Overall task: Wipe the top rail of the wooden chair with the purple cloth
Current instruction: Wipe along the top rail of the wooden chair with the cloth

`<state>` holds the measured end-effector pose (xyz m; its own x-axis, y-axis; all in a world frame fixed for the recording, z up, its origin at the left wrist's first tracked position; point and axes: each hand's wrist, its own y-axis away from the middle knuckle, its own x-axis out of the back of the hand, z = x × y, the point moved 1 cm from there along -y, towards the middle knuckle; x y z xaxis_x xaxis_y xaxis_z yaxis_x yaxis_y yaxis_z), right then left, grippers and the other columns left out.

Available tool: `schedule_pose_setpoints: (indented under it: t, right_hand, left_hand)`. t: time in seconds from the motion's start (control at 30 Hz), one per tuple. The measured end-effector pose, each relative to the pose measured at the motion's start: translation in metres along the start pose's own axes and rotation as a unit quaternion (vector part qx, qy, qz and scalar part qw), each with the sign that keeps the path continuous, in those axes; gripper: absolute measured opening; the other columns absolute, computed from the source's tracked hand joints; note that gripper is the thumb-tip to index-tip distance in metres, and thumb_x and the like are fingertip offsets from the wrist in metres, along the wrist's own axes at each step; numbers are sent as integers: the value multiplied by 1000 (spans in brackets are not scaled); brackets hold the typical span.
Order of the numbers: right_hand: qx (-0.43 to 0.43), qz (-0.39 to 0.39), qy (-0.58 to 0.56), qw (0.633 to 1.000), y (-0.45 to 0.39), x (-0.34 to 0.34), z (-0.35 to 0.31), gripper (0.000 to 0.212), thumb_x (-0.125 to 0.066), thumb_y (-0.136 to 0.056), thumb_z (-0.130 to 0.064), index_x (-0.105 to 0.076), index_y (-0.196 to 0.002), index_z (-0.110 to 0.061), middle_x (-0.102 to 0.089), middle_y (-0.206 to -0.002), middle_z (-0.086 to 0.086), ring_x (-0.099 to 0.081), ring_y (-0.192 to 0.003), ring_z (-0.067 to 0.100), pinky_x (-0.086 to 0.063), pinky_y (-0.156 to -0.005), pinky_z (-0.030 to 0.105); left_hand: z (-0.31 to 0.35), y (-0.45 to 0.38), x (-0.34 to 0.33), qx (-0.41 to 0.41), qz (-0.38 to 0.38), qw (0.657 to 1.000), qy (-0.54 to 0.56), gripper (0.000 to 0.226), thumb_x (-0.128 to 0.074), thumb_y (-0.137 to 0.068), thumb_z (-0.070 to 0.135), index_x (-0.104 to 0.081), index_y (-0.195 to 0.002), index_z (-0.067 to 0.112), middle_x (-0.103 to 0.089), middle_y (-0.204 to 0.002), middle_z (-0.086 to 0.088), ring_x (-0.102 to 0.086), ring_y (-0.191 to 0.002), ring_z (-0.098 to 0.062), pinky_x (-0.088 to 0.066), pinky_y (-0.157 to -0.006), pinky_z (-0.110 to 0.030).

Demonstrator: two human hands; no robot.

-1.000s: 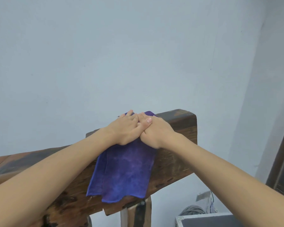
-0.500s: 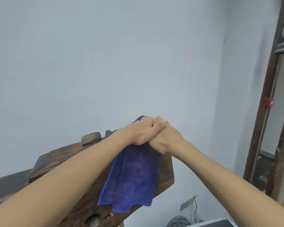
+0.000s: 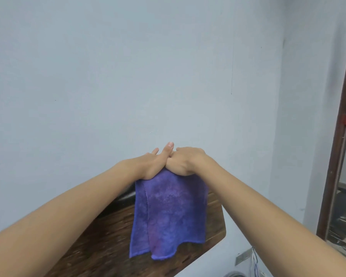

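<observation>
The purple cloth hangs down over the near face of the dark wooden chair rail, near the rail's right end. My left hand lies on the cloth's top edge with the fingers stretched forward. Pressed against it, my right hand has its fingers curled over the same top edge. The two hands touch each other. The rail's top surface under the hands is hidden.
A plain pale wall fills the background right behind the rail. A dark wooden frame post stands at the far right. Cables and a wall socket plate show low on the right.
Both hands have slid the cloth rightward along the rail, from its middle part to its right end. The cloth now hangs wider and flatter.
</observation>
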<state>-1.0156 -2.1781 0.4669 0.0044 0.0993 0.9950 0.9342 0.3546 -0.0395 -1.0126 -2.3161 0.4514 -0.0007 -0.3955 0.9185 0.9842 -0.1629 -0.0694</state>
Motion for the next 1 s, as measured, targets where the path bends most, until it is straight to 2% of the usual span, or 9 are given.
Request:
schedule_pose_setpoints:
  t: [0.1, 0.2, 0.4, 0.5, 0.63, 0.83, 0.93, 1.0]
  right_hand:
    - [33, -18, 1, 999, -4, -2, -19, 67, -17, -98, -51, -40, -158, -34, -45, -162, 5, -42, -148, 30, -29, -118, 47]
    - [64, -34, 1, 997, -2, -5, -36, 64, -17, -101, -49, -35, -160, -36, -42, -164, 4, -39, -150, 29, -25, -121, 47]
    - [109, -28, 11, 994, 6, -12, -62, 61, -19, -101, -49, -29, -161, -42, -43, -164, 1, -41, -149, 28, -26, -123, 48]
    - [120, -17, 24, 992, 9, -18, -76, 60, -20, -102, -46, -30, -161, -40, -44, -163, 0, -41, -148, 26, -25, -123, 50]
    - [133, -7, 40, 990, 17, -23, -93, 58, -20, -104, -41, -31, -161, -38, -45, -161, -2, -40, -148, 24, -24, -123, 51]
    - [132, -1, 31, 991, 22, -37, -132, 67, -20, -104, -47, -7, -167, -31, -4, -176, 9, -2, -162, 24, -8, -128, 52]
    - [145, -15, 28, 989, 25, -44, -157, 70, -19, -103, -47, -1, -168, -27, 5, -176, 10, 6, -162, 25, -4, -129, 51]
    - [158, -17, 43, 986, 27, -49, -178, 69, -18, -103, -45, -3, -168, -25, 3, -176, 11, 4, -162, 27, -3, -129, 51]
  left_hand:
    - [-16, 15, 4, 24, 8, 1000, -5, 87, 12, -82, 81, -29, -153, 50, -20, -168, -1, -11, -155, -25, -2, -123, -52]
    - [-26, 30, 5, 42, 20, 999, -13, 82, 12, -82, 81, -21, -153, 53, -9, -169, 5, 1, -156, -22, 6, -124, -50]
    - [-45, 51, 10, -19, 34, 999, -32, 96, 18, -72, 84, -23, -153, 52, -16, -166, 18, 5, -155, -11, 2, -125, -45]
    - [-50, 66, 12, -45, 37, 997, -55, 93, 16, -81, 78, -23, -157, 43, -16, -167, 16, 4, -155, -11, 3, -125, -38]
    - [-59, 86, 15, -40, 49, 995, -75, 83, 12, -90, 69, -22, -159, 36, -16, -168, 8, 4, -156, -14, 0, -125, -37]
    - [-87, 123, 23, -15, 59, 997, -57, 71, 6, -99, 59, -13, -161, 30, -11, -170, 5, 6, -155, -14, 2, -124, -32]
    - [-104, 144, 27, 4, 60, 997, -48, 71, 6, -100, 58, -13, -162, 28, -14, -169, 3, 5, -155, -14, 3, -122, -30]
    - [-120, 160, 29, 23, 55, 998, -32, 73, 6, -98, 62, -13, -161, 32, -11, -170, 6, 7, -155, -14, 5, -123, -33]
